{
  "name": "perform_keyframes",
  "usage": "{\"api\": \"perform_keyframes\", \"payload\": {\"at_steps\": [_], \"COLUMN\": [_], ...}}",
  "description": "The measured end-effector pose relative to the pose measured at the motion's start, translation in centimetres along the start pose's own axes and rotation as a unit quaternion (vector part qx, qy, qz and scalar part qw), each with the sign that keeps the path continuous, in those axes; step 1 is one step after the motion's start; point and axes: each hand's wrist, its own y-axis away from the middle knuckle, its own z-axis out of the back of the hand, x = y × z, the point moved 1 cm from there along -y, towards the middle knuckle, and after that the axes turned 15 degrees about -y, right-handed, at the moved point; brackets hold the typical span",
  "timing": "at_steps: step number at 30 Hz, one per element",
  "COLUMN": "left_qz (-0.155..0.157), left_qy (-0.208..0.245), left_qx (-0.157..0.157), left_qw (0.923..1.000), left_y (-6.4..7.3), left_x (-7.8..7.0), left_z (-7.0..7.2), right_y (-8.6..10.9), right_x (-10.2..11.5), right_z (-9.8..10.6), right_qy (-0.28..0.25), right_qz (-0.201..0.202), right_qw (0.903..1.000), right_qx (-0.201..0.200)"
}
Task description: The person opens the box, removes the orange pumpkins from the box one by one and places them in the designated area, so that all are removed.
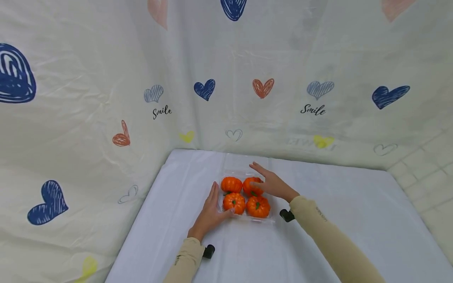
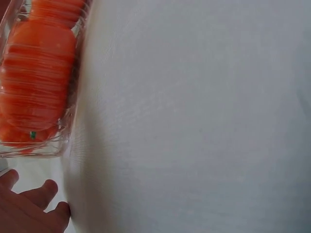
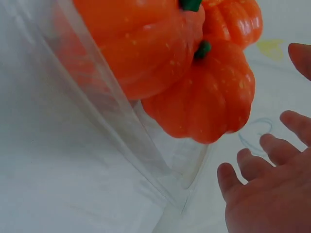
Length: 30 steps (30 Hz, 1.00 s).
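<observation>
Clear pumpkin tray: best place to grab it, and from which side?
Grip the clear tray by its two long side walls, coming in from left and right at table level. It sits flat and open-topped, filled by four pumpkins, so only the walls are free. Left hand already lies flat along the left wall; right hand hovers above.

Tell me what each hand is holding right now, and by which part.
Nothing is in a grip. The left hand lies flat against the left side of the clear tray of pumpkins; the right hand rests open over the far right pumpkin.
</observation>
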Motion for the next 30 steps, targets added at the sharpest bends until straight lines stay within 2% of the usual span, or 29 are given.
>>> {"api": "perform_keyframes", "payload": {"at_steps": [6, 8, 11, 16, 30], "left_qz": [0.002, 0.004, 0.003, 0.001, -0.005], "left_qy": [0.005, 0.004, 0.005, 0.013, 0.019], "left_qx": [0.001, 0.001, -0.002, -0.009, -0.005], "left_qw": [1.0000, 1.0000, 1.0000, 0.9999, 0.9998], "left_y": [0.1, 0.1, 0.1, 0.2, 0.4], "left_x": [-0.2, -0.2, -0.2, -0.3, -0.4], "left_z": [0.0, -0.1, -0.1, -0.1, 0.3], "right_y": [0.5, 0.7, 0.8, 1.0, 1.6], "right_x": [-0.4, -0.6, -0.8, -0.6, 0.7], "right_z": [-1.4, -1.8, -2.0, -1.9, -0.6], "right_qy": [0.038, 0.049, 0.066, 0.066, 0.034], "right_qz": [-0.001, -0.003, 0.015, 0.043, 0.063], "right_qw": [0.9988, 0.9983, 0.9974, 0.9968, 0.9972], "right_qx": [0.030, 0.031, 0.023, 0.010, -0.020]}}
